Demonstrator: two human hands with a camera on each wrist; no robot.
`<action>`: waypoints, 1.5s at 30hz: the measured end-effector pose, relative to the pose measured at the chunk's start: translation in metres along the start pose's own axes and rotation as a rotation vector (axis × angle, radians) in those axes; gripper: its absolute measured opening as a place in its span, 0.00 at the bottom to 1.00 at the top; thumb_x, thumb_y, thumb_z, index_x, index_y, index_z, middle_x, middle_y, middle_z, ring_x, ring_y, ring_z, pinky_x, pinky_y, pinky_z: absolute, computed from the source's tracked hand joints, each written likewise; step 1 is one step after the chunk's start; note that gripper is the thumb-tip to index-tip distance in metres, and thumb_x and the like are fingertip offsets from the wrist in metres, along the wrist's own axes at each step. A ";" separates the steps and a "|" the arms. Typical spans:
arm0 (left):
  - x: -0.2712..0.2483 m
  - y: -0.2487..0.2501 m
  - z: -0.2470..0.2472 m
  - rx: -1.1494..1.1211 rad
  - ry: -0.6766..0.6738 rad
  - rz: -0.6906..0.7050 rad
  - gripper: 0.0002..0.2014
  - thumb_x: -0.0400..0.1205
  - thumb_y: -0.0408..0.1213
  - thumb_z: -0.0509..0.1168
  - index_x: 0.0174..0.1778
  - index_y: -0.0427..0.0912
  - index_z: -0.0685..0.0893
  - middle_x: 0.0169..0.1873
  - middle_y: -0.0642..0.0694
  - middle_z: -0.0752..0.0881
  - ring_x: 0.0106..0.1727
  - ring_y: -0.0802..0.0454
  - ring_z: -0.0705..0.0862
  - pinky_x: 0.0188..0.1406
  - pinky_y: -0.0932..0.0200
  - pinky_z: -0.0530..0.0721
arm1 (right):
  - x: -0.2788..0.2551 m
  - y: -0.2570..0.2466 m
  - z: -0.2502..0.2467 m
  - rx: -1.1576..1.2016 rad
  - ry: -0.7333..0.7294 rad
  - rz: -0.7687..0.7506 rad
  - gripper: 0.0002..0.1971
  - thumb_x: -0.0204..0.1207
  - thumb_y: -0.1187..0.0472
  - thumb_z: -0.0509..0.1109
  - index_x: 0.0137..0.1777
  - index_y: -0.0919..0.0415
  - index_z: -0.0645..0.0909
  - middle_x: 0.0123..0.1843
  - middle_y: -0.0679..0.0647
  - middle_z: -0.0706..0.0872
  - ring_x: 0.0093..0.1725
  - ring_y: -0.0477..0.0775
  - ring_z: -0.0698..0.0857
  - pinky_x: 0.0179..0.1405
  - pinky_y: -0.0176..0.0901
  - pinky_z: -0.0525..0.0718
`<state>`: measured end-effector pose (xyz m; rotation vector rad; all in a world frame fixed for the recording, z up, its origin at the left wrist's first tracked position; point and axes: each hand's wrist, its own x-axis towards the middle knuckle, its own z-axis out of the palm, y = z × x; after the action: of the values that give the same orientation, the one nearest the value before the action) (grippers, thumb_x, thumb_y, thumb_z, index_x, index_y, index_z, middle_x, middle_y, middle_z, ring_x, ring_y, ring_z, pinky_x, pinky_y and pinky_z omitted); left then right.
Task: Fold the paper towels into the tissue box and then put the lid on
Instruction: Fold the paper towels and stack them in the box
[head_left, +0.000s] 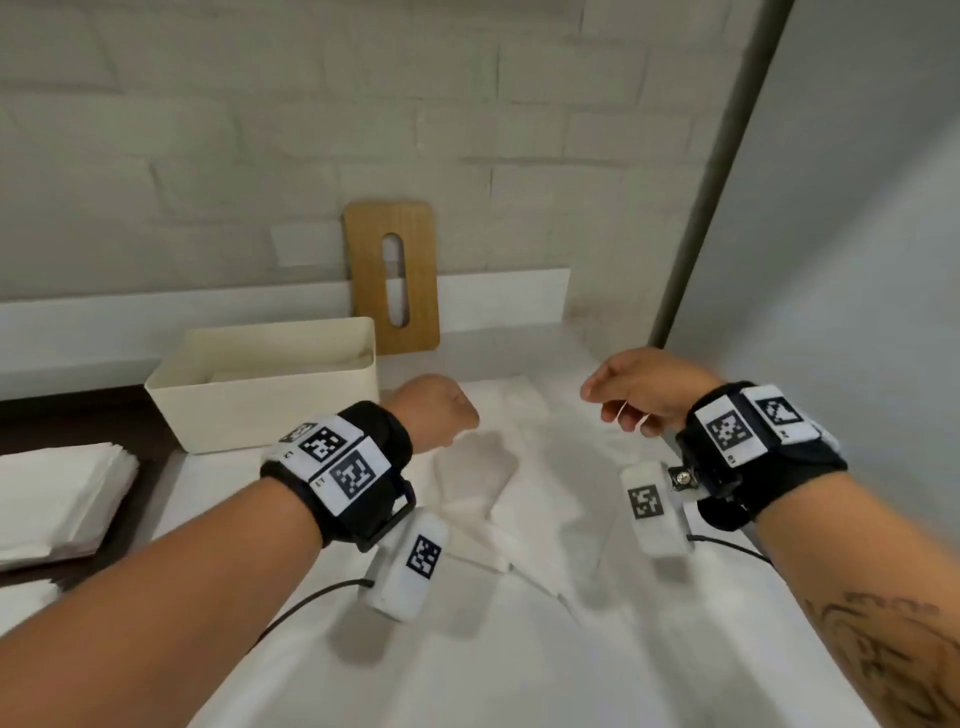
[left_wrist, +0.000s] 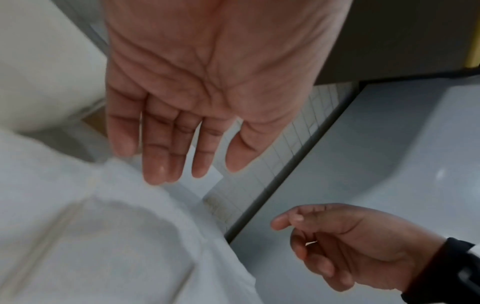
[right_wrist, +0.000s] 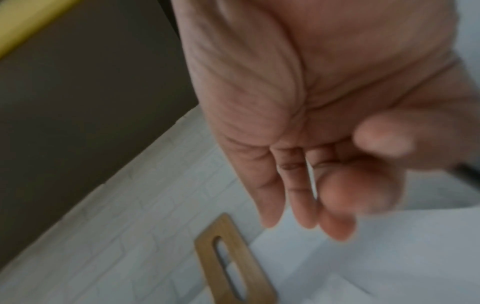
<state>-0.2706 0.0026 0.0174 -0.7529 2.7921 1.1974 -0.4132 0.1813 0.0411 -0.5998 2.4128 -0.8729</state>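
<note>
A white paper towel (head_left: 498, 467) lies rumpled on the white counter between my two hands. My left hand (head_left: 441, 410) hovers over its left part; the left wrist view shows the fingers (left_wrist: 161, 156) straight, palm down, holding nothing. My right hand (head_left: 634, 395) hangs above the towel's right side with loosely curled fingers (right_wrist: 306, 195), nothing in them. The cream tissue box (head_left: 270, 384) stands open at the left, with folded towels inside. Its wooden lid (head_left: 392, 278), with a slot, leans upright on the wall behind the box.
A stack of white paper towels (head_left: 57, 499) lies at the far left on a dark surface. A brick-pattern wall (head_left: 260, 130) runs behind the counter. A grey vertical post (head_left: 722, 171) and a pale panel close off the right side.
</note>
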 end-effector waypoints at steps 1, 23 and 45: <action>-0.001 0.004 0.012 0.010 -0.020 -0.001 0.08 0.81 0.35 0.61 0.47 0.34 0.82 0.55 0.32 0.85 0.49 0.42 0.83 0.57 0.51 0.80 | -0.001 0.012 0.003 0.006 0.004 0.042 0.07 0.77 0.59 0.70 0.50 0.62 0.81 0.34 0.56 0.83 0.26 0.51 0.79 0.21 0.36 0.71; 0.005 0.017 0.071 -0.538 0.018 0.032 0.18 0.76 0.25 0.67 0.62 0.33 0.79 0.57 0.35 0.86 0.58 0.37 0.85 0.61 0.44 0.83 | -0.004 0.045 0.050 0.652 0.011 0.291 0.14 0.74 0.52 0.74 0.45 0.61 0.75 0.41 0.60 0.83 0.35 0.60 0.85 0.29 0.47 0.85; -0.017 -0.056 0.043 -0.326 0.238 -0.278 0.27 0.82 0.44 0.63 0.74 0.35 0.69 0.70 0.39 0.76 0.70 0.40 0.74 0.66 0.53 0.74 | -0.014 0.026 0.081 -0.302 -0.038 -0.182 0.17 0.68 0.49 0.76 0.52 0.58 0.80 0.48 0.50 0.81 0.52 0.50 0.81 0.54 0.40 0.79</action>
<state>-0.2383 0.0062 -0.0476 -1.3363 2.5651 1.6155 -0.3607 0.1696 -0.0264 -0.9519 2.5028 -0.5608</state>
